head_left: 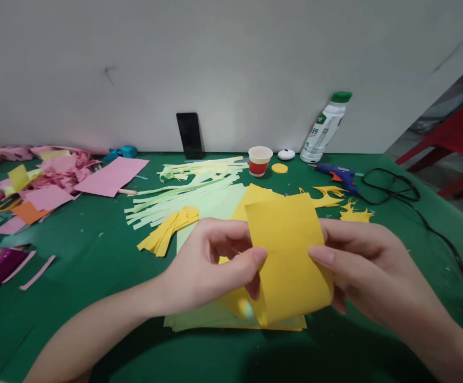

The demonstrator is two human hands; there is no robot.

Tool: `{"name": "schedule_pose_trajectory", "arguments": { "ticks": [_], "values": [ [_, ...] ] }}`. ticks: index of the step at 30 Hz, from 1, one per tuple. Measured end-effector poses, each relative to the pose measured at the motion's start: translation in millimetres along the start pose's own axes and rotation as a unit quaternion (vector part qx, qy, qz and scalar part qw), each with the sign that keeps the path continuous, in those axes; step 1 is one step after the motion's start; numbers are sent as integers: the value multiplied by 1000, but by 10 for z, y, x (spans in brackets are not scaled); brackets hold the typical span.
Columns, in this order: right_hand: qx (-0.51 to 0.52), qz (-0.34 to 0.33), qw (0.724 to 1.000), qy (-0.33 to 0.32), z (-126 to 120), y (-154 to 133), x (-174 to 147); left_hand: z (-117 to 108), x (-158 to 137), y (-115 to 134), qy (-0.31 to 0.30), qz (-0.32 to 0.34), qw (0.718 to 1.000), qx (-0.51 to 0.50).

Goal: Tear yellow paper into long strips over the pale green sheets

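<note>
A sheet of yellow paper (289, 250), bent over at its lower end, is held up between both hands. My left hand (215, 266) pinches its left edge, thumb in front and fingers behind. At the right edge my right hand (359, 260) grips it the same way. Under the hands lies a stack of light green paper (191, 322) with more yellow paper on it. Left of the stack are yellow paper strips (169, 230) and pale green strips (147, 210). The part of the yellow sheet behind its front face is mostly hidden.
At the back stand a phone (190, 135), a paper cup (259, 162) and a bottle (327, 127). A blue glue gun (338, 175) with a black cord (434, 229) lies right. Pink paper (111, 175), scissors (0, 202) and a purple box-like object (2, 268) lie left.
</note>
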State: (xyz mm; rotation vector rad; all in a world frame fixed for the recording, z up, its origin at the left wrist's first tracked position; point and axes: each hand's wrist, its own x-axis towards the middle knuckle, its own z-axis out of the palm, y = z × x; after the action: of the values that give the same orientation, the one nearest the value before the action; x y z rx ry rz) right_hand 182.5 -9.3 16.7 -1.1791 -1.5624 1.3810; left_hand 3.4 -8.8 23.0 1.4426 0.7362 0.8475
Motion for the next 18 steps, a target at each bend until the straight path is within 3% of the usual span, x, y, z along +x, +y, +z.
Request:
{"name": "schedule_pose_trajectory", "arguments": {
  "ticks": [11, 18],
  "values": [
    [77, 43, 993, -78, -53, -15, -20, -18, 10, -36, -66, -44, 994, -78],
    [128, 52, 987, -78, -8, -107, -49, -18, 31, -104, -78, -76, 987, -120]
  ]
}}
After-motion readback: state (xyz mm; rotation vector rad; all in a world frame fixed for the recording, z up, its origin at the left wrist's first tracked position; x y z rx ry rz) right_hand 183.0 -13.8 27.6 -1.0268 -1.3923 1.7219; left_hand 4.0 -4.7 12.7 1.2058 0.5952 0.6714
